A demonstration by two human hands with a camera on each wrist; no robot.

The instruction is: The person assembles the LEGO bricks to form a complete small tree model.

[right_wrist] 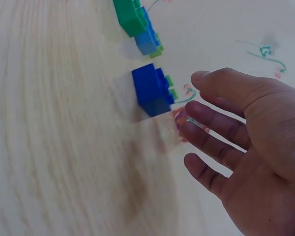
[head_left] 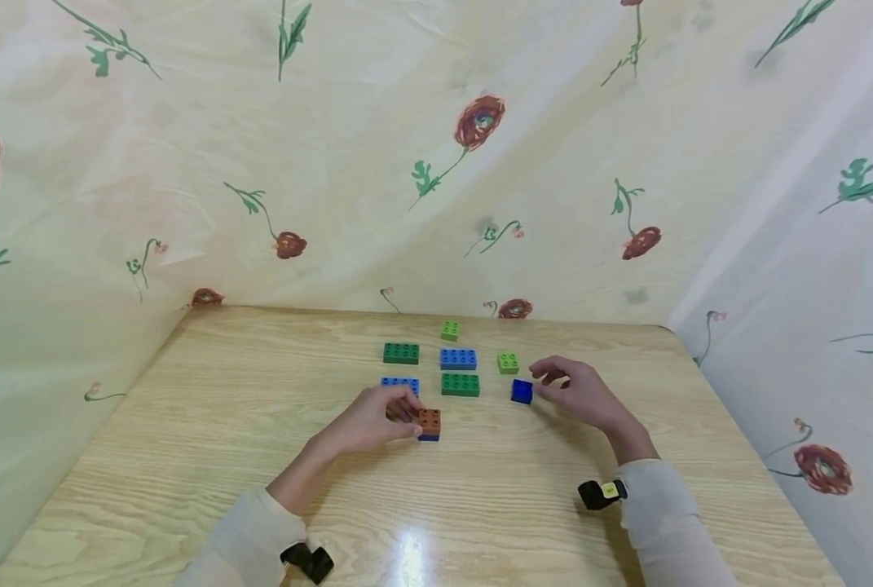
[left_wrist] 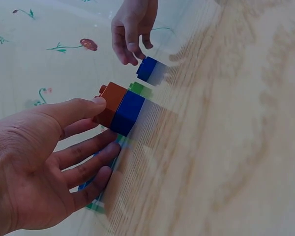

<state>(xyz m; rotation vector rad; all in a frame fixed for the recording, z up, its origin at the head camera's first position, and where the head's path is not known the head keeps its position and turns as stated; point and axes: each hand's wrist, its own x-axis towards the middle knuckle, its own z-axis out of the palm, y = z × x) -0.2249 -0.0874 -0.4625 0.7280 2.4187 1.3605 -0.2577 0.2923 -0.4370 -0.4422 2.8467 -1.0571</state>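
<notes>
Left fingers [left_wrist: 86, 147] pinch a stack [left_wrist: 119, 108] (brown over blue), right fingers [right_wrist: 217, 123] loose beside a blue brick [right_wrist: 151, 87].

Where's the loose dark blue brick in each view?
Head: dark blue brick, right of centre, below mid-height.
Left wrist: dark blue brick, upper middle.
Right wrist: dark blue brick, slightly above centre.
Shared landmark: the right grip, near the brick in all three.
</notes>
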